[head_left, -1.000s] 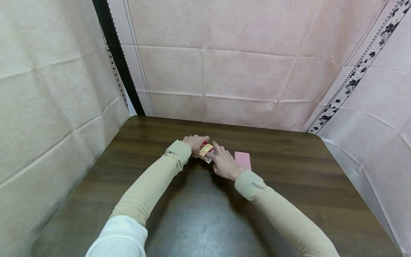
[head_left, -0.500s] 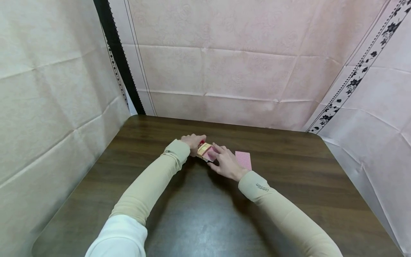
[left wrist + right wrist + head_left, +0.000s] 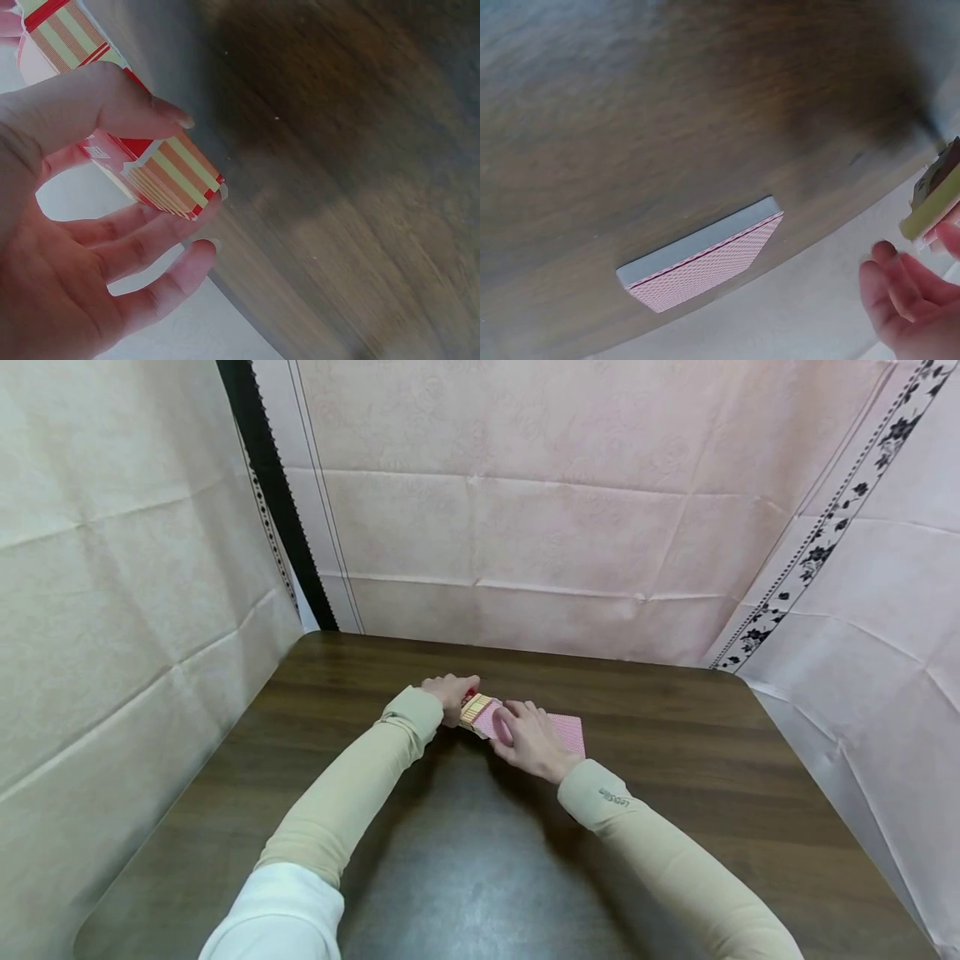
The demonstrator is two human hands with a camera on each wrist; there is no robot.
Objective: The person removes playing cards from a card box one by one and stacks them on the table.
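The left hand (image 3: 450,696) gripped the striped card box (image 3: 180,169) while the right hand (image 3: 534,743) pinched protruding cards (image 3: 487,719), extraction seemingly requiring a straight pull.

Dark brown wood-grain table (image 3: 465,852), rounded far corners, pale glare near the front. Pinkish cream back cloth (image 3: 510,527) behind it, fold creases, faint pattern; creased cream left cloth (image 3: 127,660) and whitish right cloth (image 3: 892,693) at the sides. Black scalloped band (image 3: 272,485) upper left, black-and-white floral border (image 3: 816,555) slanting down right, both reaching the table's far edge.
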